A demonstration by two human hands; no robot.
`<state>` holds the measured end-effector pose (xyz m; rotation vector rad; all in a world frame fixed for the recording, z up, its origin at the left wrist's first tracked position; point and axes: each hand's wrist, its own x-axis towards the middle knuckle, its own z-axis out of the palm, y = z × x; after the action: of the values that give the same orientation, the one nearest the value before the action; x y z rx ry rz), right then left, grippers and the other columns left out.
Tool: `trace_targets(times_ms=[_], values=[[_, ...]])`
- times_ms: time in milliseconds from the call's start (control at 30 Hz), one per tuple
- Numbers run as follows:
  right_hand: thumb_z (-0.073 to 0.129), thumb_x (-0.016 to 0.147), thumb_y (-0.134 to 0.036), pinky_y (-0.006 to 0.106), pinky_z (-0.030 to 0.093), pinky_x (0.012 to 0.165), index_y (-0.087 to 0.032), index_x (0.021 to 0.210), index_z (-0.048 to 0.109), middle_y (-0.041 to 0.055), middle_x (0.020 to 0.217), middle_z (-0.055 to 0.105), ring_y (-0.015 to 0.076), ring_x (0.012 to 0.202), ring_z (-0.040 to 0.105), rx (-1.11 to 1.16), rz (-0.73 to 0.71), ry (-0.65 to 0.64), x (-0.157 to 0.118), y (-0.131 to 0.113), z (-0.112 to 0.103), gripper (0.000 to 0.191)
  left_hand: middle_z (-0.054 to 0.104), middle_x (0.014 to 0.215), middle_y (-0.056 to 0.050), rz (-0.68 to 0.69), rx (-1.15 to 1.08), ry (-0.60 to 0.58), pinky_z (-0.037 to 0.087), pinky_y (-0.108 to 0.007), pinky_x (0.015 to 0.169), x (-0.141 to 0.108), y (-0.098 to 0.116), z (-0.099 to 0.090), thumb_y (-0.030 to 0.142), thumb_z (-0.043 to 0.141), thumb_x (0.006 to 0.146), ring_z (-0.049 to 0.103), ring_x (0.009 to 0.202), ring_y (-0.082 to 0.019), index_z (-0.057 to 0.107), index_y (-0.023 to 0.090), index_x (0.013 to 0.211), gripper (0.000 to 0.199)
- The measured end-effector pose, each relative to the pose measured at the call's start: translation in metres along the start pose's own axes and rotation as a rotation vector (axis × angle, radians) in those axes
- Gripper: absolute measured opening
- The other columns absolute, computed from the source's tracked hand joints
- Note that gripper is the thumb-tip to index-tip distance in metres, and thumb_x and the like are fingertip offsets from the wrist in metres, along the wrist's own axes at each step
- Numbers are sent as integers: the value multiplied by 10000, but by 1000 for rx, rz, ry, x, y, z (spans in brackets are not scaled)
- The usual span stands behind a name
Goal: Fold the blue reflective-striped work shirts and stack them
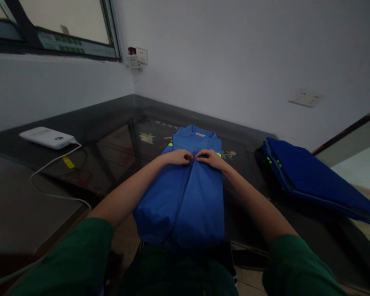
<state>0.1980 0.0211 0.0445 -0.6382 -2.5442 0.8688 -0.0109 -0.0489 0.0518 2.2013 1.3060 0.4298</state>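
While left hand (180, 156) and right hand (211, 159) pinch blue shirt (200, 197), fingers (188, 154) nearly closed, folded blue clothes (311, 172) lie right of the fingers on table (246, 142).

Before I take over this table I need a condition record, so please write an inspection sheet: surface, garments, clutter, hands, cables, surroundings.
Surface: dark glossy table, flower prints and lettering visible.
Garments: blue shirt in front of the person, collar at the far end; folded blue stack to the right.
Clutter: white device at left.
Hands: left hand and right hand close together, fingertips pinching the shirt.
Cables: white cable from the device, trailing off the table.
Surroundings: pale wall, window, sockets.
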Motion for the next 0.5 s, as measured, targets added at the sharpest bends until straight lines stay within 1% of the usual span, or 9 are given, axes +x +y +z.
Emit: trace_targets(times_ms=[100, 200, 300, 367, 433, 500], values=[[565, 856, -352, 313, 466, 850, -184, 893, 710, 46, 931, 715, 193, 881, 637, 2, 17, -85, 2, 0, -5, 225, 715, 820, 1, 26, -36, -31, 423, -195, 691, -1, -1, -3, 138, 535, 757, 624, 775, -135, 711, 173, 895, 227], [498, 900, -360, 303, 466, 828, -176, 896, 704, 50, 917, 708, 188, 859, 631, -33, 28, -146, 6, 1, -6, 276, 708, 777, 4, 11, -26, -1, 419, -193, 672, 0, 0, 0, 141, 574, 731, 624, 746, -135, 712, 163, 871, 198], [497, 908, -320, 301, 461, 815, -160, 899, 698, 63, 916, 702, 187, 849, 623, -93, 17, -159, 9, 1, -4, 258, 697, 769, -5, -11, 7, 30, 412, -188, 642, 1, 1, 5, 144, 611, 705, 617, 718, -131, 699, 145, 859, 177], [516, 900, -285, 301, 455, 814, -149, 909, 695, 72, 924, 698, 186, 853, 619, -120, 7, -160, 11, 2, -3, 225, 697, 780, -10, -6, 29, 27, 409, -187, 640, 2, 1, 7, 148, 628, 695, 615, 717, -129, 698, 141, 854, 173], [523, 901, -268, 296, 452, 802, -149, 912, 691, 71, 920, 694, 183, 845, 615, -136, 8, -165, 11, 3, -1, 207, 702, 790, -13, 4, 36, 13, 405, -189, 654, 3, 0, 6, 142, 609, 711, 617, 727, -128, 703, 140, 851, 169], [519, 909, -260, 291, 448, 788, -155, 905, 689, 65, 907, 690, 180, 835, 610, -161, 18, -156, 11, 4, 1, 201, 705, 787, -17, 6, 33, 2, 399, -196, 667, 3, -1, 5, 149, 562, 757, 615, 726, -128, 710, 136, 838, 169]])
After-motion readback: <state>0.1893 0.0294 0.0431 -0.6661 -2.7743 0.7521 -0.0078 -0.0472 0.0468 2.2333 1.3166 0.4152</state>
